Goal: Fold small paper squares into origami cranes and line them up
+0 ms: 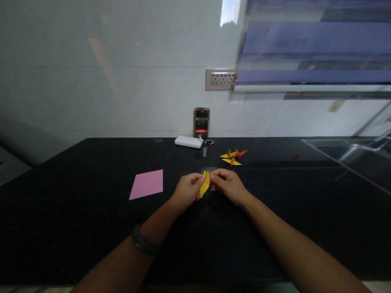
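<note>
Bare forearms (282, 234) reach up from the lower edge across a black, faintly speckled countertop (91, 240), the left one ringed at the wrist by a dark, smooth-looking bangle (144, 243). Between the two hands is a yellow folded paper (204, 186), slim and crisp-edged, tapering to a point at its lower end and split into two narrow prongs at the top; it is held up over the counter. The left hand (187, 189) is mostly closed, pinching this piece along its left side with the thumb laid on the face and the other fingers curled behind. The right hand (230, 186) is loosely curled, thumb and forefinger drawn together at the upper right edge of the paper; whether they grip it or merely touch it, I cannot tell. To the left lies a flat, matte pink sheet (146, 184), four-sided and apparently uncreased. Beyond the right hand, three sharp-winged paper cranes sit close together: a front yellow crane (232, 162), a rear yellow crane (227, 155) and an orange crane (241, 153). Farther back rests a white, round-cornered block (188, 141) beside a dark beaded strap (209, 142).
</note>
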A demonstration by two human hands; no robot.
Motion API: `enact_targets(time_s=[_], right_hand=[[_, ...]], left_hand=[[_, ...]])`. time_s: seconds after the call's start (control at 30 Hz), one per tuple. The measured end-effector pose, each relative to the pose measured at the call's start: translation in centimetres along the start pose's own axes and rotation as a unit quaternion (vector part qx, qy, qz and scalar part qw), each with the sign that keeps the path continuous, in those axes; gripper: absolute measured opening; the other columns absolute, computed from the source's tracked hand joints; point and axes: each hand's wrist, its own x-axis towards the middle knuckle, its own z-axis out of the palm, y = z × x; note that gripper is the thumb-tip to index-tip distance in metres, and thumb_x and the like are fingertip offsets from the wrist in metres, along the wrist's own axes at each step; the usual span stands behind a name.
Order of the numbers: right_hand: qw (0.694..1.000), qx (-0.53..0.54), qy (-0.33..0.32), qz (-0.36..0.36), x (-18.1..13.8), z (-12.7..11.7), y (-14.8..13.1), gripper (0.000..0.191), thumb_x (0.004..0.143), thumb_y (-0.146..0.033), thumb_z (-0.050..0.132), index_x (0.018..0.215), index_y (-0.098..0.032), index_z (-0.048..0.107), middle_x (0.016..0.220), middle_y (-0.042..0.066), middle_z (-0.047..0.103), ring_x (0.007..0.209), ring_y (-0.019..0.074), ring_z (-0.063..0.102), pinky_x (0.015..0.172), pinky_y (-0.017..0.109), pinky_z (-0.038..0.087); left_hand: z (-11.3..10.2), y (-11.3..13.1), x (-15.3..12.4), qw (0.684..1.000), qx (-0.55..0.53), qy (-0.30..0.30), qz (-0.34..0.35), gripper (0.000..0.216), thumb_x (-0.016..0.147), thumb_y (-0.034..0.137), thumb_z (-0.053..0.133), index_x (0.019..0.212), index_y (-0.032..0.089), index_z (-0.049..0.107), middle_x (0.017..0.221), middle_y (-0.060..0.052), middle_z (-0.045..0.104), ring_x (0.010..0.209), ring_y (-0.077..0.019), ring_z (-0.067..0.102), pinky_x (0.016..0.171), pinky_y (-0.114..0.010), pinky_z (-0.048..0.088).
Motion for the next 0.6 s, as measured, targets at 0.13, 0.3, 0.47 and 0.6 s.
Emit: enact_targets(time_s=[0.13, 0.3, 0.47, 0.6], right_hand=[[1.000, 0.008, 0.000, -0.001, -0.07, 0.02, -0.12, 0.024, 0.068, -0.040, 0.060, 0.068, -0.016, 0.059, 0.059, -0.002, 0.053, 0.050, 0.0079, 0.048, 0.052, 0.022, 0.043], [1.000, 0.021, -0.002, 0.009, -0.11, 0.00, -0.11, 0.020, 0.066, -0.036, 0.062, 0.069, -0.016, 0.060, 0.060, -0.002, 0.055, 0.049, 0.0076, 0.049, 0.052, 0.023, 0.042], [0.999, 0.021, -0.014, 0.024, -0.06, -0.09, -0.12, 0.018, 0.066, -0.033, 0.061, 0.069, -0.015, 0.059, 0.061, -0.002, 0.057, 0.049, 0.0075, 0.050, 0.052, 0.023, 0.041], [1.000, -0.003, -0.013, 0.027, 0.06, -0.22, 0.05, 0.016, 0.063, -0.028, 0.062, 0.071, -0.016, 0.057, 0.058, -0.003, 0.054, 0.047, 0.0071, 0.048, 0.050, 0.022, 0.039]], left_hand=[[-0.07, -0.22, 0.13, 1.000, -0.002, -0.007, 0.002, 0.026, 0.070, 0.040, 0.054, 0.071, 0.014, 0.058, 0.039, 0.006, 0.044, 0.031, -0.0046, 0.036, 0.032, -0.017, 0.025], [-0.19, -0.48, 0.23, 1.000, -0.014, -0.019, 0.005, 0.027, 0.069, 0.040, 0.054, 0.070, 0.014, 0.057, 0.044, 0.006, 0.045, 0.033, -0.0046, 0.036, 0.034, -0.017, 0.025], [-0.23, -0.50, 0.19, 0.999, -0.010, -0.034, -0.012, 0.028, 0.070, 0.042, 0.053, 0.071, 0.014, 0.056, 0.045, 0.006, 0.044, 0.034, -0.0046, 0.034, 0.034, -0.017, 0.025], [-0.25, -0.58, 0.12, 0.998, 0.021, -0.053, -0.016, 0.032, 0.071, 0.045, 0.051, 0.066, 0.014, 0.056, 0.046, 0.005, 0.043, 0.037, -0.0057, 0.036, 0.036, -0.018, 0.027]])
